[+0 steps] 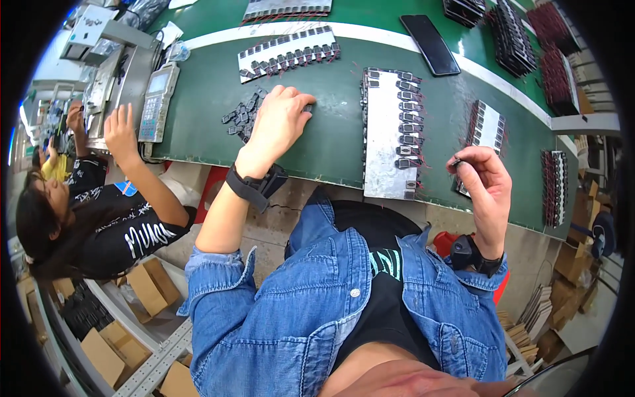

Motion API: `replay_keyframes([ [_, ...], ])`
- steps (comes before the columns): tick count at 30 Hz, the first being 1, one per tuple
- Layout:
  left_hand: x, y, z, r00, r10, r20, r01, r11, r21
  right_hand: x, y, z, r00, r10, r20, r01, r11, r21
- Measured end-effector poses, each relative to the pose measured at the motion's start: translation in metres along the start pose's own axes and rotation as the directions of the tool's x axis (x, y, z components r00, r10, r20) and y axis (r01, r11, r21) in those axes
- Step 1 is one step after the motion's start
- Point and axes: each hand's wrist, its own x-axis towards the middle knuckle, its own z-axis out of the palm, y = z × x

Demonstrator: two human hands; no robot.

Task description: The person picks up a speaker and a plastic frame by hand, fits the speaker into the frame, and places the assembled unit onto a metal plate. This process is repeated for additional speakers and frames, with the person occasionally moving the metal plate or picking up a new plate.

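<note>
**Black parts sorted by hand at a green bench**

Black and small, a single component (456,162) sits pinched between the thumb and fingertips of the right hand (486,185), which is raised just off the near edge of the green work surface (317,142), beside the grey metal tray (387,149). That hand's other fingers curl loosely inward.

The left hand (281,119) lies farther out on the green surface, fingers bent down and closed on the edge of a loose pile of black components (243,114); whether it has actually gripped a piece cannot be told, since the fingertips hide it. Both wrists carry dark straps.

The grey metal tray stands between the two hands, its right column lined with rows of the same dark parts with thin red leads. A smaller filled tray (486,129) lies just right of the raised hand, and another long one (288,53) lies beyond the pile. A black phone (430,43) rests near the far white stripe.

At the left, another person in a black printed shirt reaches a hand (120,132) toward a grey handheld tester (157,99). Cardboard boxes (149,288) sit below.
</note>
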Motion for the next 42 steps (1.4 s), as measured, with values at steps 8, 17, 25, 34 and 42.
replay_keyframes([
  [8, 0.01, 0.038, -0.017, 0.974, -0.174, -0.142, 0.115, 0.93, -0.35, 0.005, 0.001, 0.005, 0.992, -0.112, 0.06, 0.12, 0.982, -0.149],
  [17, 0.023, 0.141, -0.021, 0.918, -0.397, -0.011, 0.066, 0.181, -0.981, 0.024, -0.002, 0.054, 0.983, -0.182, 0.007, 0.181, 0.972, -0.149],
  [25, 0.025, 0.142, -0.014, 0.91, -0.35, 0.221, 0.194, -0.112, -0.975, 0.037, 0.012, 0.043, 0.972, -0.222, -0.08, 0.197, 0.95, -0.242],
  [34, 0.016, 0.138, -0.009, 0.907, -0.315, 0.28, 0.241, -0.159, -0.958, 0.039, 0.018, 0.041, 0.96, -0.278, 0.01, 0.259, 0.878, -0.402],
  [42, 0.011, 0.14, -0.005, 0.904, -0.294, 0.309, 0.274, -0.155, -0.949, 0.039, 0.024, 0.033, 0.994, -0.04, 0.105, 0.046, 0.997, -0.058],
])
